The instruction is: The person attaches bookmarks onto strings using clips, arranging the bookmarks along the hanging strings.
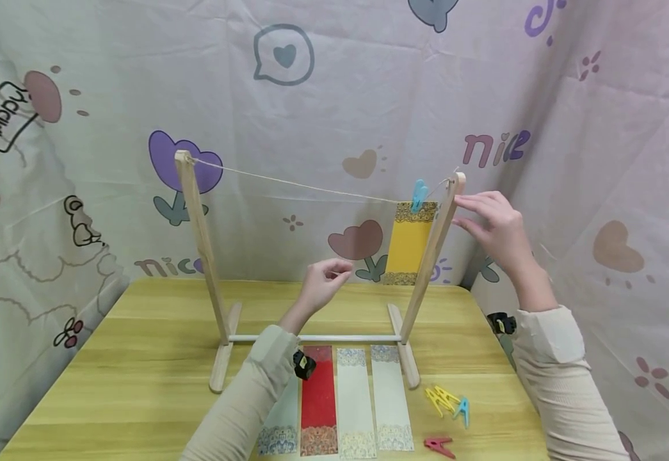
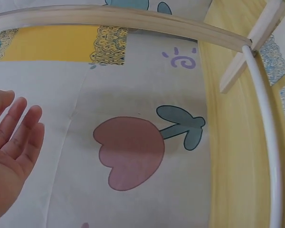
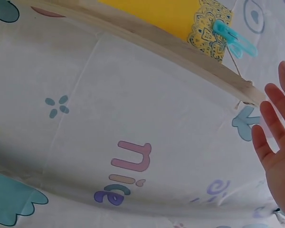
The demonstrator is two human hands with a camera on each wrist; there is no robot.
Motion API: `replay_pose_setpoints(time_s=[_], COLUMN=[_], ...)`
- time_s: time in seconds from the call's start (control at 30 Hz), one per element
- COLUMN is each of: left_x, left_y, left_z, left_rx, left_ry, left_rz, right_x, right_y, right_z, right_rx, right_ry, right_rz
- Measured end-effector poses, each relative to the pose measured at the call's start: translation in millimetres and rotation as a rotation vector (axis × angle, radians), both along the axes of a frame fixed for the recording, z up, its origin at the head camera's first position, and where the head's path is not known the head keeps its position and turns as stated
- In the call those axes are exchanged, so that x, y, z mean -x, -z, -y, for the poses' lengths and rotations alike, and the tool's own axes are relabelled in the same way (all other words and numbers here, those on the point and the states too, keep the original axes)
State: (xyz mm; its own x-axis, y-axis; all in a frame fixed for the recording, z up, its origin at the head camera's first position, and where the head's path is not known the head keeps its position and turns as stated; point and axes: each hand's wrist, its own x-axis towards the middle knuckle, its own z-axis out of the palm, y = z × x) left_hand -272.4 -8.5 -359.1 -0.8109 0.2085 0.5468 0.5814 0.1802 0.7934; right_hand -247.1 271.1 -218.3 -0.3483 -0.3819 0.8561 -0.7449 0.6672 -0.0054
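Note:
A yellow paper strip (image 1: 410, 246) with a dark lace-pattern border hangs from a thin string (image 1: 288, 182). A light-blue clothespin (image 1: 419, 196) clips its top edge to the string, near the right wooden post (image 1: 439, 250). My right hand (image 1: 498, 230) is just right of that post's top, thumb and fingers extended and apart, as the right wrist view (image 3: 281, 142) also shows. My left hand (image 1: 324, 282) hovers in front of the frame, left of the yellow strip, with fingers loosely bent. In the left wrist view the left palm (image 2: 9, 161) holds nothing.
Four patterned strips lie on the wooden table (image 1: 109, 358), among them a red strip (image 1: 318, 397) and a white strip (image 1: 392, 397). Yellow clothespins (image 1: 440, 400), a blue clothespin (image 1: 463, 411) and a red clothespin (image 1: 439, 446) lie at right. A white crossbar (image 1: 340, 338) joins the stand's feet.

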Motion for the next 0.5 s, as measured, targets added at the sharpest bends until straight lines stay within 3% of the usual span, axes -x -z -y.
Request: replay_pose_setpoints(time_s=[0.2,0.5], left_x=[-25.2,-25.6], left_y=[-15.2,1.2], left_z=[4.9,12.6], left_rx=[0.000,-0.004], left_ry=[-0.001,-0.027], left_rz=[-0.025,0.011], right_x=[-3.6,-7.6], right_y=[10.4,24.3], right_z=[-3.2,-2.7], right_rx=[-0.014,-0.004], right_ry=[-0.009,-0.028], right_rz=[0.022,0.019])
